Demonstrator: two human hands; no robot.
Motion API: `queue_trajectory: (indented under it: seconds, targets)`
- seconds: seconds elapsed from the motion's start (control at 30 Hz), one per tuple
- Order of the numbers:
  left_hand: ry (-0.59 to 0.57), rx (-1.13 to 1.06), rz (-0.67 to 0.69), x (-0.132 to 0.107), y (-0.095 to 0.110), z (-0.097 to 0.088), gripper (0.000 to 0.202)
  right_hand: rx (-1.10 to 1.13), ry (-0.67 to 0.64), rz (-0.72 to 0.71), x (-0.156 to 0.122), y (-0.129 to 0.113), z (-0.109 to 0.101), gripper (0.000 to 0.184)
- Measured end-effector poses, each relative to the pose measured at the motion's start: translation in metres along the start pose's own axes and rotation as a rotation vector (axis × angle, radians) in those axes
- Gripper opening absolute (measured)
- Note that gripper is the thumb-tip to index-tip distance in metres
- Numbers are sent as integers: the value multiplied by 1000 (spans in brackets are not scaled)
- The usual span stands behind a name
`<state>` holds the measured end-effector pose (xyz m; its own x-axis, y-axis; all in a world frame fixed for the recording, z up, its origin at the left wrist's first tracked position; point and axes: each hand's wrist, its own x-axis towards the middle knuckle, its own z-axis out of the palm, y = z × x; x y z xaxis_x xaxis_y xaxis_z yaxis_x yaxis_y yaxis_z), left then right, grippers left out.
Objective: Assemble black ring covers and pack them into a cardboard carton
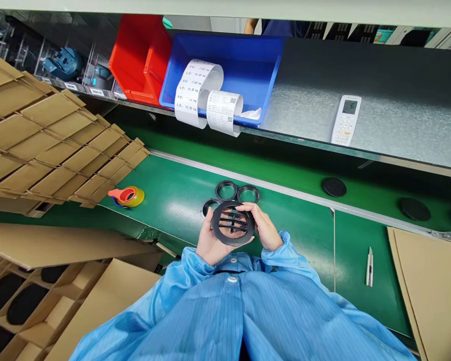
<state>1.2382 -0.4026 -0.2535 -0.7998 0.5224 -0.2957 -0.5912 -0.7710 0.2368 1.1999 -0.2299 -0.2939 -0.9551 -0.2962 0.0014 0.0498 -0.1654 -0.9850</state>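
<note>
Between my two hands is a round black air vent [218, 233] with slats across its open middle, held up over the green bench. My left hand [209, 241] grips it from the left and below, the thumb on its left rim. At its upper right edge, my right hand [263, 226] holds the rim with bent fingers. Just behind it on the bench lie three black rings: one at the back [226, 190], one to the right [248, 193], and one at the left [209, 205] that the vent and my left hand partly cover.
Tape rolls [135, 196] and cardboard dividers [60, 135] are on the left. A partitioned carton [78, 301] with black round parts stands lower left. On the shelf are red [139, 60] and blue bins [244, 55], label rolls [195, 90] and a remote [346, 120]. A utility knife [369, 268] lies right.
</note>
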Motion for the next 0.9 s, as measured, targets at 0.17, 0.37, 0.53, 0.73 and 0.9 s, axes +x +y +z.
queue_trajectory:
  seconds: [0.17, 0.37, 0.53, 0.73, 0.9]
  targets:
    - [-4, 82, 37, -3, -3, -3, 61, 39, -8, -27, -4, -1, 1, 53]
    - [-62, 123, 118, -11, -3, 9, 80, 520, 93, 57, -5, -14, 1, 36]
    - [-78, 118, 59, -10, -1, 16, 66, 656, 37, 353, 0, 0, 2, 22]
    - [-100, 91, 30, -7, 2, 13, 54, 706, 29, 379, 2, 16, 4, 23]
    - [-63, 100, 22, -6, 2, 14, 54, 485, 173, 267, 0, 5, -2, 25]
